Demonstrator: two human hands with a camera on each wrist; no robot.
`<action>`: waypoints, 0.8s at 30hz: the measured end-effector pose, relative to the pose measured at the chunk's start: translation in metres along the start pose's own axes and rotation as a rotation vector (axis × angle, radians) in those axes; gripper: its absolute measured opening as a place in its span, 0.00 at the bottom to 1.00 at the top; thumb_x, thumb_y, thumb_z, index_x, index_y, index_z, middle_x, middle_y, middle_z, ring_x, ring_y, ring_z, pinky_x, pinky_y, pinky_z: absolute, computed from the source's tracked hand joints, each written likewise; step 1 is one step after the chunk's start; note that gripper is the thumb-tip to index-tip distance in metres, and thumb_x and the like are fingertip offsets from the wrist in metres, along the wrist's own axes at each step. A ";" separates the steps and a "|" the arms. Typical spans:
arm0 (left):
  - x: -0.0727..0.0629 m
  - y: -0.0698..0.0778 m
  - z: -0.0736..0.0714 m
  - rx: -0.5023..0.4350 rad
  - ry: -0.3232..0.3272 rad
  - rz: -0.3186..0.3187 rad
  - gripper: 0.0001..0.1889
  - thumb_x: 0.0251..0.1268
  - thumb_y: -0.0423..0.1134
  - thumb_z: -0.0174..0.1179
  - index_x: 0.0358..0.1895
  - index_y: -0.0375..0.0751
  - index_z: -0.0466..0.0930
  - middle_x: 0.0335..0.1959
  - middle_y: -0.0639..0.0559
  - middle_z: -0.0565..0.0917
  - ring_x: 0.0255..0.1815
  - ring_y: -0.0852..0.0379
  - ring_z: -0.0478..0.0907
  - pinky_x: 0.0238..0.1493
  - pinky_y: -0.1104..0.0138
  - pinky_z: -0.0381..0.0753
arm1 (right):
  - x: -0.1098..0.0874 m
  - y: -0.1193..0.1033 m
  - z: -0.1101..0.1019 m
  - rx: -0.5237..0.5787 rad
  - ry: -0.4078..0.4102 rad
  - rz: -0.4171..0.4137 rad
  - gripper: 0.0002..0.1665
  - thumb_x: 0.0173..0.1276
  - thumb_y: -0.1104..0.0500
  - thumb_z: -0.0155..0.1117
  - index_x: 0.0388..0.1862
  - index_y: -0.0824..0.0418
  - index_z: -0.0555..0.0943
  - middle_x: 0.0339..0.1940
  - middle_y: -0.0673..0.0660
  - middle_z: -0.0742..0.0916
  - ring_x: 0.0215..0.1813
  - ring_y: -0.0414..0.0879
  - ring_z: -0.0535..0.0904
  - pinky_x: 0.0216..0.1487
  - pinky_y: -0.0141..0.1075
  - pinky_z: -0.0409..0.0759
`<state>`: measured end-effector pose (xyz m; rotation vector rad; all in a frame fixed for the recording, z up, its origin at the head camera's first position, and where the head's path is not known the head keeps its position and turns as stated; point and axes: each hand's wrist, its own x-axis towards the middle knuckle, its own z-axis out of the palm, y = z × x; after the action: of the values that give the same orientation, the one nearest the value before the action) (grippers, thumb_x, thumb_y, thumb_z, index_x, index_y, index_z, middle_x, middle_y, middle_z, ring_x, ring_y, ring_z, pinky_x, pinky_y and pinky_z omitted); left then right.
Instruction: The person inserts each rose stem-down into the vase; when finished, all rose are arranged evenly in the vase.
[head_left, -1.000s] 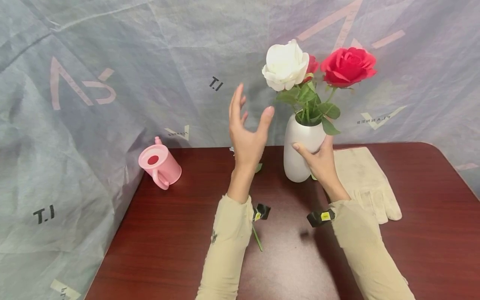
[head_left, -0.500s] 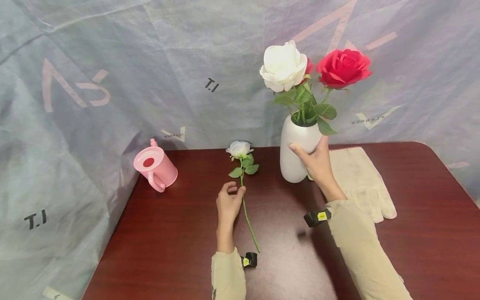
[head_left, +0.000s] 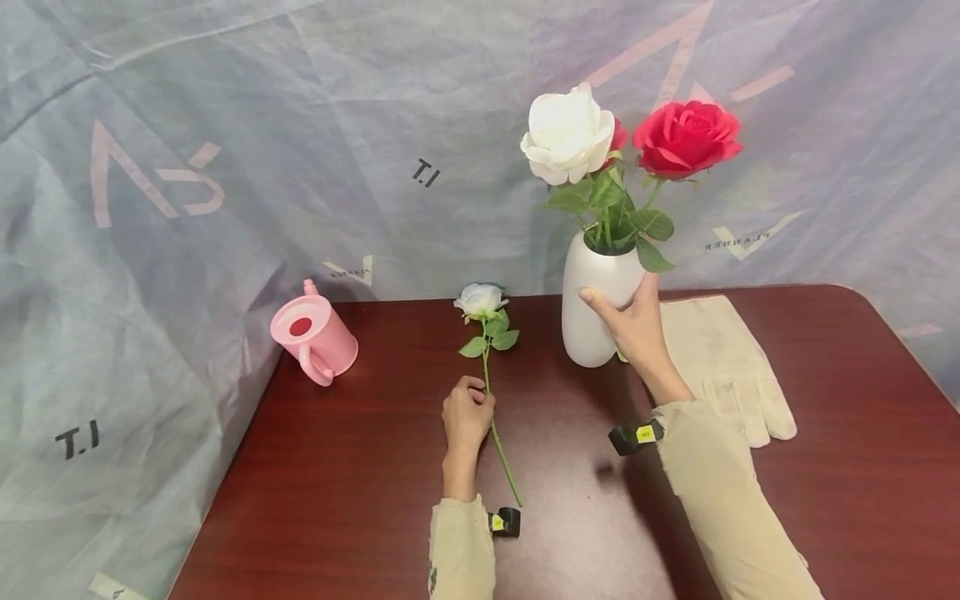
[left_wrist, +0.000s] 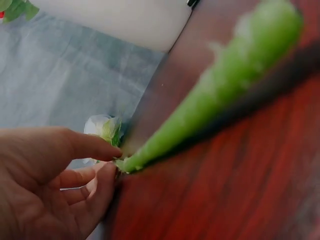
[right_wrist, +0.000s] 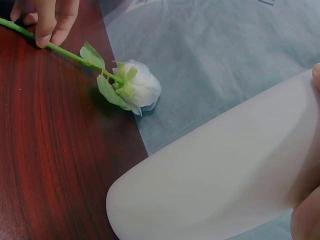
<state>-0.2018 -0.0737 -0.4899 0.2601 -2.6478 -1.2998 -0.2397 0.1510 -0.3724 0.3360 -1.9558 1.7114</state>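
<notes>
A pale bluish-white rose (head_left: pixel 480 301) with a long green stem lies on the table, its bloom toward the back edge. My left hand (head_left: pixel 468 414) pinches that stem around its middle; the left wrist view shows thumb and fingertips meeting on the stem (left_wrist: pixel 200 105). With my right hand (head_left: pixel 637 329) I grip the side of a white vase (head_left: pixel 588 312), thumb across its front. The vase holds a white rose (head_left: pixel 567 137), a red rose (head_left: pixel 688 140) and another red bloom mostly hidden behind the white one. In the right wrist view the vase (right_wrist: pixel 210 175) fills the lower right.
A pink watering can (head_left: pixel 315 337) stands at the table's back left. Beside the vase, a pair of cream work gloves (head_left: pixel 720 358) lies partly under my right forearm. A grey printed cloth (head_left: pixel 225 100) hangs behind the dark red table (head_left: pixel 337 500).
My left hand has come down from its raised place near the vase to the lying rose and now pinches its stem. The right hand stays on the vase.
</notes>
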 end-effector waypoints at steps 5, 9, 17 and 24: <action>0.001 -0.004 -0.002 -0.025 0.009 -0.002 0.06 0.50 0.32 0.65 0.32 0.38 0.80 0.20 0.54 0.77 0.23 0.53 0.74 0.33 0.58 0.75 | 0.000 0.000 0.000 -0.005 -0.002 -0.002 0.50 0.55 0.65 0.70 0.71 0.51 0.53 0.63 0.56 0.69 0.59 0.45 0.67 0.56 0.38 0.65; 0.001 -0.009 -0.006 -0.093 -0.029 -0.006 0.03 0.50 0.33 0.63 0.28 0.38 0.79 0.16 0.54 0.74 0.17 0.59 0.69 0.24 0.66 0.72 | 0.000 0.001 0.001 -0.002 -0.005 -0.005 0.50 0.55 0.65 0.70 0.71 0.51 0.53 0.63 0.56 0.69 0.59 0.46 0.67 0.56 0.38 0.65; 0.002 -0.019 -0.015 -0.452 -0.139 -0.118 0.02 0.54 0.30 0.57 0.28 0.38 0.74 0.18 0.52 0.72 0.11 0.61 0.68 0.10 0.71 0.69 | 0.000 0.000 0.001 -0.006 -0.007 0.005 0.50 0.56 0.65 0.70 0.71 0.50 0.52 0.63 0.56 0.69 0.59 0.46 0.67 0.56 0.37 0.65; 0.003 -0.025 -0.020 -0.617 -0.260 -0.174 0.13 0.59 0.27 0.54 0.48 0.29 0.73 0.28 0.39 0.83 0.11 0.63 0.68 0.11 0.74 0.68 | -0.001 0.000 0.000 0.000 -0.003 0.023 0.50 0.56 0.64 0.70 0.71 0.50 0.52 0.63 0.55 0.69 0.59 0.46 0.67 0.55 0.36 0.65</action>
<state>-0.1978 -0.1045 -0.4972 0.2428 -2.2876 -2.2541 -0.2391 0.1512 -0.3728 0.3172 -1.9695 1.7263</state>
